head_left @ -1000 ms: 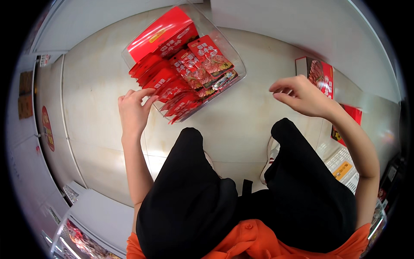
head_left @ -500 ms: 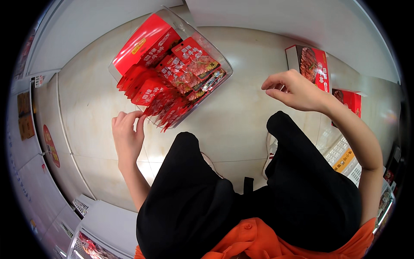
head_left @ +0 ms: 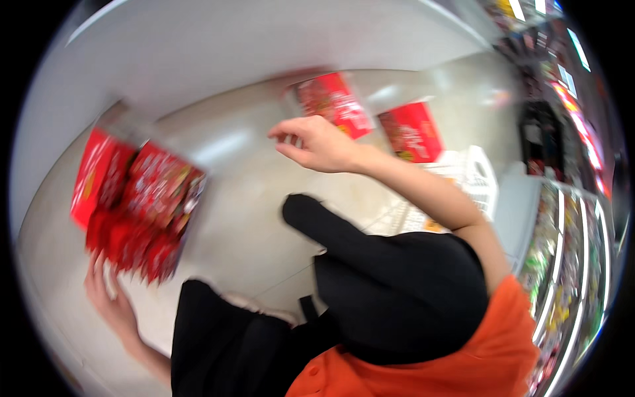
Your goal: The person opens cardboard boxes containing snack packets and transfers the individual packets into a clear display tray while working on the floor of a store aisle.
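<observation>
A clear plastic bin [head_left: 192, 221] on the floor at the left holds many red snack packets [head_left: 162, 182], some standing in a tight row, and a red box [head_left: 96, 175]. My left hand [head_left: 111, 298] is at the near left corner of the row, fingers stretched and somewhat apart, blurred by motion. Its fingertips reach the packets' edge; whether they touch is unclear. My right hand [head_left: 317, 142] hangs over the floor with loosely bent fingers, thumb apart and nothing in it. Just beyond it lies a red box with a meat picture [head_left: 334, 102].
A second red box [head_left: 411, 132] lies further right, by a white plastic basket [head_left: 479, 175]. Lit shelves of packaged goods [head_left: 562, 264] line the right side. A pale wall or cabinet face [head_left: 218, 53] bounds the far side. My bent knees are below the bin.
My view has swung right, so the bin appears further left and the shelves come into sight. My left hand's fingers, earlier pinched at a packet's corner, now look loosened. My right hand stays empty.
</observation>
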`<state>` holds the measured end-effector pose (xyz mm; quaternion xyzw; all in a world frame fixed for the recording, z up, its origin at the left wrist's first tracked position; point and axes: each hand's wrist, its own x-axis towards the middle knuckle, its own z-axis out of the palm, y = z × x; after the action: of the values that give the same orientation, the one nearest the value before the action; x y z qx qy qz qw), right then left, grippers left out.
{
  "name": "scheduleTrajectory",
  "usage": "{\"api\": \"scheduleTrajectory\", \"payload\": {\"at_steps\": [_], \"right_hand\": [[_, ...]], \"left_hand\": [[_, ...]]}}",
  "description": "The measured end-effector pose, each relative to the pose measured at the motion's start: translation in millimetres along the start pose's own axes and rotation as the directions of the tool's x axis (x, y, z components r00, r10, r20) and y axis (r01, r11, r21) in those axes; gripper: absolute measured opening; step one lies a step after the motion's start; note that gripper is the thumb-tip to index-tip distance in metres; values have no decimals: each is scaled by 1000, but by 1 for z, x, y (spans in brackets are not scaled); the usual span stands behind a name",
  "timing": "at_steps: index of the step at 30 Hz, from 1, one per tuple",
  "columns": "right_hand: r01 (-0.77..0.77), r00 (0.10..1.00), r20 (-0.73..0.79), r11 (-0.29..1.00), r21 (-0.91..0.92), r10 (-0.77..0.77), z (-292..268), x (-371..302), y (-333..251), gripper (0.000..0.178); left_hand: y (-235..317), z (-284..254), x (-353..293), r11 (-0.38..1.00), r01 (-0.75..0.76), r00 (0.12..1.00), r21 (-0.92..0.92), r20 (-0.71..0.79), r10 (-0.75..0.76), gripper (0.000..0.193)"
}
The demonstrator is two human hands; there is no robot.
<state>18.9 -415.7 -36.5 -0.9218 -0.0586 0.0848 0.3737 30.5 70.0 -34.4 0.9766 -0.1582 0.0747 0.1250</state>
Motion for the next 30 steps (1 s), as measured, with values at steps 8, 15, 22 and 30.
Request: {"api": "scheduleTrajectory", "payload": {"at_steps": [8,15,22,30], "right_hand": [[-549,317,-901,832,81,297,-102,-118,159,45],[-882,392,-711,458,-109,584,-87,-200,218,94],[-932,239,-684,361,38,689,-97,-173,203,95],[109,422,-470,471,875,775,-182,-160,174,51]], "left_hand": [[5,-6,0,998,-61,989,-14,-135,59,34],[31,-19,6,991,-135,984,4,-119,135,40],[55,-13,5,988,-139,986,-72,-108,131,42],[54,-25,2,991,-133,983,-36,-133,127,42]]}}
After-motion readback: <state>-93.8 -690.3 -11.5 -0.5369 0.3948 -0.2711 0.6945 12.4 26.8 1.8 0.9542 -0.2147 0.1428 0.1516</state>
